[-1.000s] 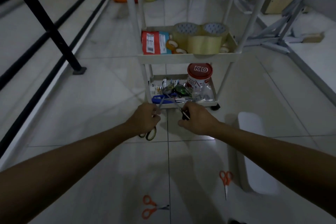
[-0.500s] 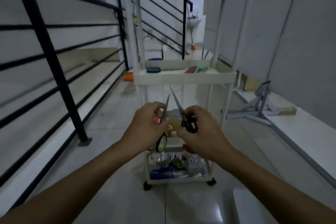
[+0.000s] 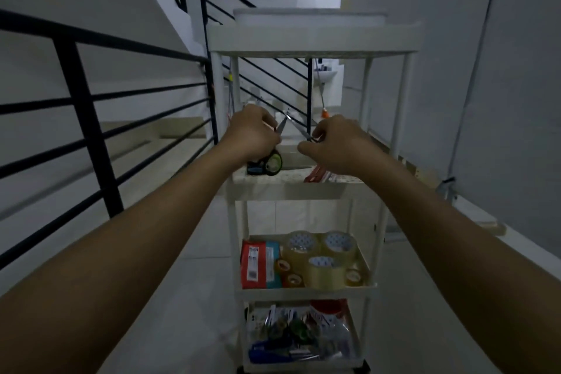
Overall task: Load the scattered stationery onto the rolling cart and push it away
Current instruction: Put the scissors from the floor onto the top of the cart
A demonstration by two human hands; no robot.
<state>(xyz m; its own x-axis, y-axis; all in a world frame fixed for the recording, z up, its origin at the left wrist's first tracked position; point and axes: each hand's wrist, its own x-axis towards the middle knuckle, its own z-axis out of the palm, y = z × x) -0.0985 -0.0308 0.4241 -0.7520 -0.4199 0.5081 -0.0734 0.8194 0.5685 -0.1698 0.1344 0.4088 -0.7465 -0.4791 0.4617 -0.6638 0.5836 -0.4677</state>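
Scissors over cart shelf
Left hand, right hand each closed on scissors, blades toward 12; light, stiff, sharp; best gripped by handles.

One white cart with four shelves. Two scissors, one per hand, other. Three big tape rolls, three small.

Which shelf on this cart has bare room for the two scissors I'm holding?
The second shelf: bare patch between the dark item at its left and the red packet at its right. The tape shelf and bottom tray look crowded. The top shelf's surface isn't visible.
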